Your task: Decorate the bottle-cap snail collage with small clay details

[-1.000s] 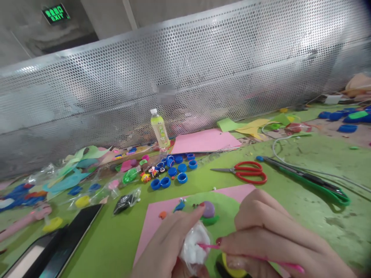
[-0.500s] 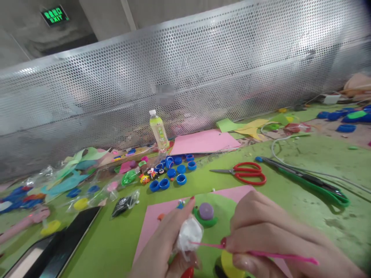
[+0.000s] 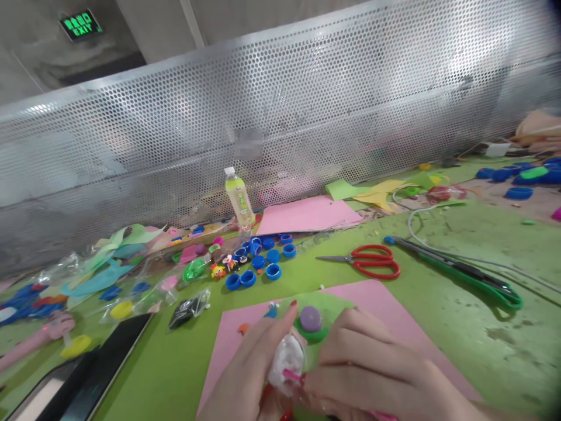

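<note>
My left hand (image 3: 249, 374) is closed around a lump of white clay (image 3: 291, 354) in clear plastic wrap. My right hand (image 3: 372, 365) grips a thin pink modelling tool (image 3: 293, 376), whose end touches the lower part of the white clay. Most of the tool is hidden by my fingers. Under both hands lies pink paper (image 3: 372, 292) with a green clay layer. On it, just beyond my hands, sit a purple clay ball (image 3: 311, 318) on a green curved piece, a small blue figure (image 3: 272, 310) and an orange piece (image 3: 243, 328).
Red-handled scissors (image 3: 377, 261) and a green utility knife (image 3: 464, 272) lie to the right. Several blue tubs (image 3: 273, 271) and tiny figures stand beyond the paper. A drink bottle (image 3: 239, 199) stands by the perforated metal panel (image 3: 307, 117). A black phone (image 3: 109, 362) lies at left.
My right hand has moved left, closer to my left hand. The pink tool's end at the clay now looks thicker, and less of the tool shows.
</note>
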A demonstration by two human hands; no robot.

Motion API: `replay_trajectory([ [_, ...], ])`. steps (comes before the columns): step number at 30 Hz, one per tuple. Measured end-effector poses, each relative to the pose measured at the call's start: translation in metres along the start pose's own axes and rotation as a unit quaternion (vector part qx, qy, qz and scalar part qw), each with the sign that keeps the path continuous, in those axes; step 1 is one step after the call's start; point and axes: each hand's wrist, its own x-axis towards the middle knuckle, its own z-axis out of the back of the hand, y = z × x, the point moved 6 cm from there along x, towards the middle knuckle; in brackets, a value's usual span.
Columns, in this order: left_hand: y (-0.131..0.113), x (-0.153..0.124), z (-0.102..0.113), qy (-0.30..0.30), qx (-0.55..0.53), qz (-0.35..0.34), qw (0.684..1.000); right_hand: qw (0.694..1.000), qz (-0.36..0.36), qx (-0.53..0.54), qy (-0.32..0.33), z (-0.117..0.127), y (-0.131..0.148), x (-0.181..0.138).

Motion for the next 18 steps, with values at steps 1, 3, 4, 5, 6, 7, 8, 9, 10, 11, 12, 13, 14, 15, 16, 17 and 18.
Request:
replay_trajectory([
  [1,-0.001,0.0,-0.001,0.004,0.002,-0.022,1.0,1.0,-0.003,-0.001,0.002,-0.002,0.0,0.0],
  [3,-0.004,0.0,-0.004,0.013,0.006,-0.054,0.998,1.0,-0.001,-0.003,-0.001,-0.006,0.0,0.002],
  [4,-0.004,0.0,-0.005,0.014,0.008,-0.061,0.998,1.0,0.003,-0.003,-0.008,-0.008,0.0,0.002],
  [5,-0.004,0.0,-0.006,0.015,0.011,-0.062,0.998,1.0,0.007,-0.003,-0.015,-0.009,0.0,0.003],
  [6,-0.004,0.0,-0.007,0.016,0.014,-0.064,0.998,1.0,0.012,-0.001,-0.022,-0.01,0.0,0.004],
  [7,-0.004,0.0,-0.007,0.013,0.018,-0.066,0.998,1.0,0.017,0.003,-0.026,-0.011,0.0,0.005],
  [8,-0.003,0.0,-0.007,0.009,0.022,-0.073,0.997,0.999,0.021,0.008,-0.03,-0.012,0.001,0.006],
  [9,-0.003,0.0,-0.006,0.006,0.025,-0.084,0.996,0.999,0.021,0.011,-0.034,-0.011,0.001,0.006],
  [10,-0.003,0.0,-0.006,0.005,0.027,-0.097,0.995,0.999,0.024,0.012,-0.036,-0.01,0.001,0.006],
  [11,-0.003,0.0,-0.005,0.005,0.025,-0.11,0.994,0.999,0.027,0.01,-0.041,-0.008,0.002,0.006],
  [12,-0.003,0.0,-0.004,0.003,0.022,-0.121,0.992,0.998,0.033,0.007,-0.045,-0.005,0.003,0.005],
  [13,-0.003,0.001,-0.003,0.002,0.019,-0.128,0.992,0.998,0.039,0.003,-0.046,-0.003,0.004,0.004],
  [14,-0.004,0.001,-0.002,-0.001,0.015,-0.135,0.991,0.998,0.045,0.0,-0.047,0.001,0.005,0.003],
  [15,-0.006,0.001,-0.001,-0.003,0.013,-0.14,0.99,0.998,0.049,0.0,-0.05,0.004,0.005,0.002],
  [16,-0.008,0.001,0.0,-0.006,0.014,-0.141,0.99,0.997,0.049,0.001,-0.053,0.006,0.005,0.001],
  [17,-0.009,0.001,0.001,-0.007,0.018,-0.134,0.991,0.997,0.046,0.003,-0.055,0.008,0.005,0.001],
  [18,-0.01,0.001,0.001,-0.007,0.023,-0.124,0.992,0.997,0.043,0.01,-0.062,0.01,0.004,0.0],
])
